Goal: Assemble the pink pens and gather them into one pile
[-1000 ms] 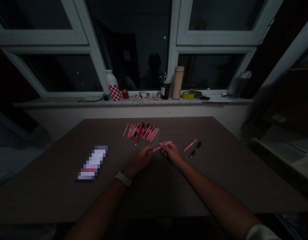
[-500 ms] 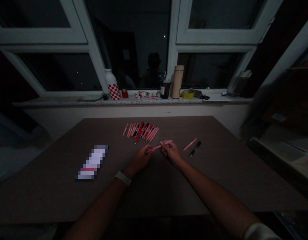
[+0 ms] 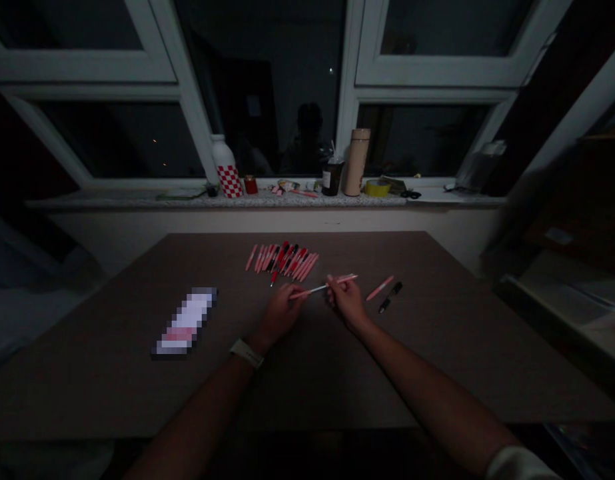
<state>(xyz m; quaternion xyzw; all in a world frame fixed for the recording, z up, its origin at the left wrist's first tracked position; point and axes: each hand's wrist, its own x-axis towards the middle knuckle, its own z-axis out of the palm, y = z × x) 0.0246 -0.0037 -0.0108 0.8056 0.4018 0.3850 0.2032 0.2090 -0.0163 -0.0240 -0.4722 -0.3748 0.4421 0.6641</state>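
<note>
My left hand (image 3: 281,312) pinches one pink piece of a pen (image 3: 300,294) above the middle of the table. The other pink piece, the pen barrel (image 3: 347,277), is gripped by my right hand (image 3: 348,304). Between the two hands a thin pale refill (image 3: 318,289) shows, bridging the parted pieces. Beyond my left hand lies a pile of pink, red and black pens (image 3: 287,260). Just right of my right hand rest a pink pen (image 3: 380,288) and a black pen (image 3: 390,297), side by side.
A phone with a blurred screen (image 3: 187,323) lies on the table (image 3: 337,380) at left. Along the windowsill (image 3: 287,201) stand a checkered bottle (image 3: 228,170), a small red jar (image 3: 250,185), a dark drink cup (image 3: 332,177), a beige flask (image 3: 357,163) and yellow tape (image 3: 377,188).
My right hand has moved slightly right, away from my left hand. The pink pen has come apart, exposing the pale refill between its pieces.
</note>
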